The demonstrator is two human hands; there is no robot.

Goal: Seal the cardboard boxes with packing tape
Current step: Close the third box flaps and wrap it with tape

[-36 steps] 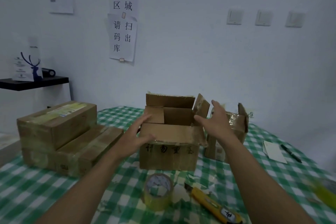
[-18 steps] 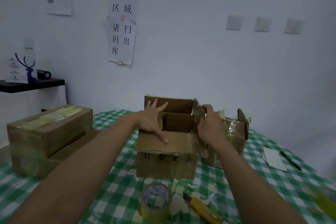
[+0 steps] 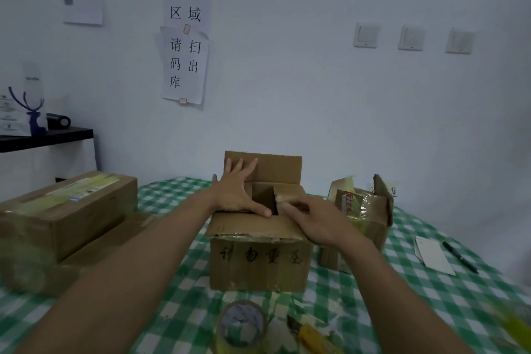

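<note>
A brown cardboard box (image 3: pixel 260 263) with black handwriting on its front stands in the middle of the checked table, its back flap upright. My left hand (image 3: pixel 237 191) lies flat with spread fingers on the left side flap, pressing it down. My right hand (image 3: pixel 313 223) presses the right side flap inward over the opening, fingers fairly straight. A roll of clear packing tape (image 3: pixel 242 325) stands on the table in front of the box, touched by neither hand.
A yellow utility knife (image 3: pixel 311 336) lies right of the tape. A second open box (image 3: pixel 360 218) with shiny tape stands at the right. Stacked sealed boxes (image 3: pixel 67 210) sit at the left. A paper card (image 3: pixel 434 254) and pen (image 3: pixel 459 256) lie far right.
Both hands reached from in front of the box to its side flaps. The right flap has been folded from upright down over the opening; the left hand slid onto the left flap.
</note>
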